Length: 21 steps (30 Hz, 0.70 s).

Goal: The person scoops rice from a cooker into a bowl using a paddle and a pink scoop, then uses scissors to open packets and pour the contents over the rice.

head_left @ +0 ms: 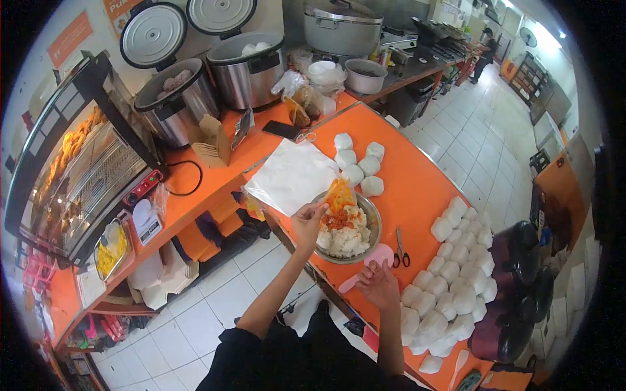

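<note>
A metal bowl (376, 225) of white rice (347, 242) stands on the orange table in front of me. Reddish-orange chunky filling (337, 220) lies on top of the rice. Above it, my left hand (308, 225) pinches a clear plastic bag (340, 194) smeared with orange sauce. My right hand (379, 285), just right of the bowl, has its fingers closed on a pink rice paddle (380, 255). The paddle's handle points left, and its blade is close to the bowl's rim. Black-handled scissors (401, 250) lie beside the paddle.
White wrapped parcels (450, 280) are piled along the right side; several more (353, 173) sit behind the bowl. White sheets (292, 174) lie at the back left. Two open rice cookers (246, 78) and a glass food warmer (78, 156) line the left counter. A person (484, 55) stands far back.
</note>
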Motion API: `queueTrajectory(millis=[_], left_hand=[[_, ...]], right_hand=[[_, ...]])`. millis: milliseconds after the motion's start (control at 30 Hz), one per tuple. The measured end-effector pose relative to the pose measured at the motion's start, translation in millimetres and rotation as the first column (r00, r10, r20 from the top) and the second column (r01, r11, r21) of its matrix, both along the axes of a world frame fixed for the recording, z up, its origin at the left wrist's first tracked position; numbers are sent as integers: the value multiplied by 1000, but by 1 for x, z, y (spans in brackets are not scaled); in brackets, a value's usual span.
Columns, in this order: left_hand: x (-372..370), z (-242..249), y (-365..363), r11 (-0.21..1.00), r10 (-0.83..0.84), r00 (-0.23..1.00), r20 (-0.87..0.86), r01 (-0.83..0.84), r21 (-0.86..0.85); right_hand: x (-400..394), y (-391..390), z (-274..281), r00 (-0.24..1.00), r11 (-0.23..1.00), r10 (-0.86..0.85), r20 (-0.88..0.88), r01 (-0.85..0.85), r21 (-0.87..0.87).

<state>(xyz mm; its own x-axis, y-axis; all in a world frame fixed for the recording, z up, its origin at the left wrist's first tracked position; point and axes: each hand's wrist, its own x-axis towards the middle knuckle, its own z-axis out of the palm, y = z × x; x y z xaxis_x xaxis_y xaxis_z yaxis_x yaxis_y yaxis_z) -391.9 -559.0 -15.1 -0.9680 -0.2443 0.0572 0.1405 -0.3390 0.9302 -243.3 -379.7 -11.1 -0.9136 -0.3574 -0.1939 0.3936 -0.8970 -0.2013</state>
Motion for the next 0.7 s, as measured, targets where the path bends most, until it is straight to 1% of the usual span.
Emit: queueTrajectory(millis=[33,100,200,300,333,400,467,533,600,700], left_hand=[[3,-4,-1,1000,-2,1000,-26,2,-24],[17,-16,-7,998,8,998,-69,-13,-68],[35,-36,-16,988,68,997,-39,-73,-134],[54,-48,-19,961,162,979,-124,-185,-206],[58,-55,-21,945,185,978,-98,-204,-254],[61,-71,-26,903,243,968,-55,-247,-351],[61,-84,-27,881,268,962,-42,-263,-393],[61,-84,-25,866,288,957,-38,-277,-416],[61,-80,-20,862,301,953,-36,-288,-418],[64,-67,-11,838,296,955,-39,-279,-470]], right_hand=[[6,-3,-2,1000,1000,-6,4,6,-1],[21,-13,0,999,998,-25,34,23,52],[29,-21,-2,998,991,-30,55,22,135],[37,-15,-9,993,983,-55,108,35,180],[39,-12,-11,990,981,-63,129,38,190],[40,-4,-12,992,973,-58,109,31,228],[38,2,-14,996,965,-54,76,33,258],[35,8,-20,998,958,-61,34,49,282],[33,14,-23,1000,961,-24,13,20,274],[31,20,-24,1000,963,8,6,-10,268]])
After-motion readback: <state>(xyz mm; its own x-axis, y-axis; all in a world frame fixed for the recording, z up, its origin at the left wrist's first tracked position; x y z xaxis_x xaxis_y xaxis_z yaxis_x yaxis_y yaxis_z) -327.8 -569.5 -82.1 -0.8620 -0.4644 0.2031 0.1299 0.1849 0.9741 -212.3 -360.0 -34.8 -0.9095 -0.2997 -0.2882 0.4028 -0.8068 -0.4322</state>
